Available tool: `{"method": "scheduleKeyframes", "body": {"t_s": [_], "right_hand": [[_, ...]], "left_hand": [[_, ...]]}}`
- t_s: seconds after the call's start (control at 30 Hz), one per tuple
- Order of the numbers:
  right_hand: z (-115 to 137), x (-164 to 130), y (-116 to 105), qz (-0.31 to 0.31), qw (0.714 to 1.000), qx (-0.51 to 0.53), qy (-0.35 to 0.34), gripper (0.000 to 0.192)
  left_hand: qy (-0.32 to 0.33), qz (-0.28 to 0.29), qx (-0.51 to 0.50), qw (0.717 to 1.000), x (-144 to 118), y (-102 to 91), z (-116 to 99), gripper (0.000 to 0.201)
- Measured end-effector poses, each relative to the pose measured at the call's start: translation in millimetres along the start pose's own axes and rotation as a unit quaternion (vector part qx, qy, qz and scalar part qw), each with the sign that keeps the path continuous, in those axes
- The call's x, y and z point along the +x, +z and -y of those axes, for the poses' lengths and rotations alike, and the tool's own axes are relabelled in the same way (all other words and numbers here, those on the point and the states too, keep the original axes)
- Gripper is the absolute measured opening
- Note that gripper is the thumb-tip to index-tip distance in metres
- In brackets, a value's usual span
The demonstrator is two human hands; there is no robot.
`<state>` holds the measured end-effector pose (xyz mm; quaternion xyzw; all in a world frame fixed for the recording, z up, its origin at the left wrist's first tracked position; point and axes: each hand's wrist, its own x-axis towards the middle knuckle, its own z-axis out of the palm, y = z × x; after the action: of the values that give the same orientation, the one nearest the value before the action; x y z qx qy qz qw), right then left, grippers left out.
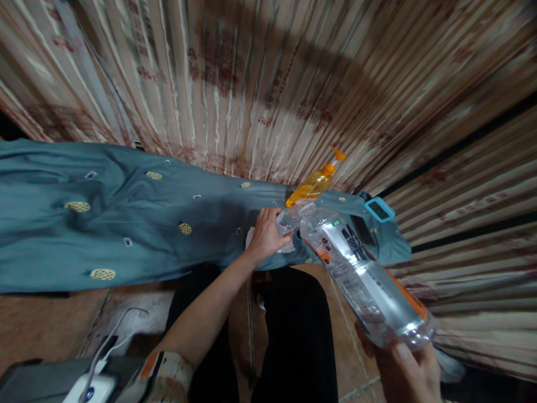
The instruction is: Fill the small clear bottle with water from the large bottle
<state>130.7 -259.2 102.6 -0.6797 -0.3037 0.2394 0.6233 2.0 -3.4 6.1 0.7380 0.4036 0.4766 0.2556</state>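
Note:
My right hand grips the base of a large clear plastic water bottle with an orange-edged label, tilted with its mouth toward the bed. My left hand reaches forward and holds a small clear glass at the bottle's mouth, over the edge of the blue-green bedsheet. An orange pump bottle lies on the sheet just behind the glass. Something white peeks out under my left hand.
A dark phone and a teal-framed device lie on the sheet at the right. Striped curtains hang behind the bed. A white charger with cable sits at lower left. My dark-trousered legs are over the tiled floor.

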Motion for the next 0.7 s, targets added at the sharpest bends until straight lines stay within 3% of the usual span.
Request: {"method": "scheduleKeyframes", "body": {"t_s": [0.43, 0.7], "right_hand": [[1.6, -0.7, 2.1, -0.007, 1.0, 0.025, -0.003, 0.073], [-12.9, 4.5, -12.5, 0.007, 0.999, -0.021, -0.037, 0.066]], "left_hand": [[-0.002, 0.006, -0.005, 1.0, 0.1, -1.3, -0.7, 0.045], [-0.001, 0.006, -0.002, 1.0, 0.4, -0.7, -0.4, 0.045]]}}
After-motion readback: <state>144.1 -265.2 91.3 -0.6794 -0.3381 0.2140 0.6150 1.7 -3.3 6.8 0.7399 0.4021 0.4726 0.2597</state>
